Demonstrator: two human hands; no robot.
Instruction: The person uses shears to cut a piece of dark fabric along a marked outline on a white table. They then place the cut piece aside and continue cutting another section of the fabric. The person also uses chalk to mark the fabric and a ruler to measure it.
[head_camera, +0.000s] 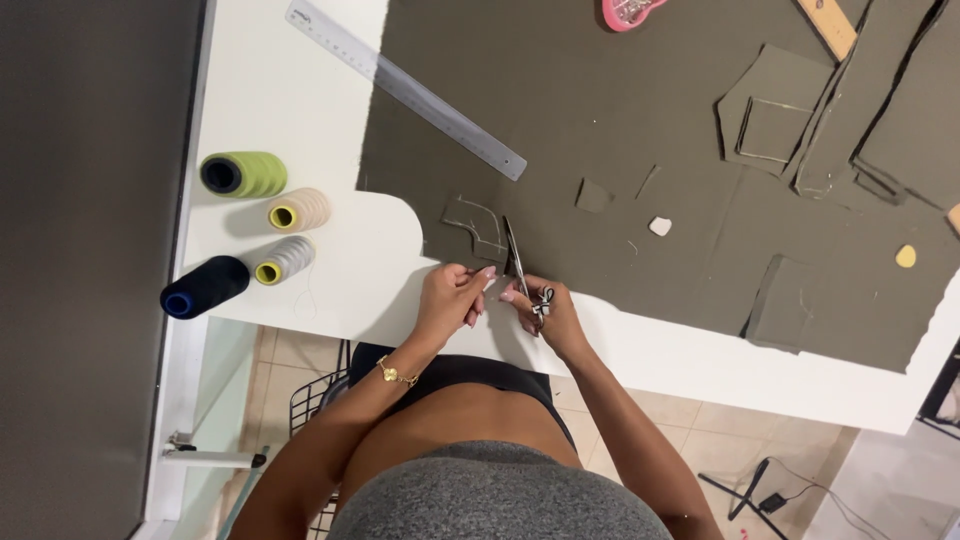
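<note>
A large sheet of dark olive fabric (600, 130) covers most of the white table (300, 100). My right hand (545, 312) grips a pair of scissors (515, 255) whose blades point away from me into the fabric's near edge. My left hand (452, 298) pinches that fabric edge just left of the blades. A chalk-marked curved shape (478, 222) lies on the cloth right above my hands. A gold bracelet (396, 374) circles my left wrist.
Several thread cones lie at the table's left: green (245, 174), beige (298, 211), grey (284, 260), navy (203, 287). A metal ruler (405, 88) lies diagonally at the top. Cut fabric pieces (775, 125), chalk bits (660, 226), a pink object (628, 12) and a wooden stick (828, 27) sit farther right.
</note>
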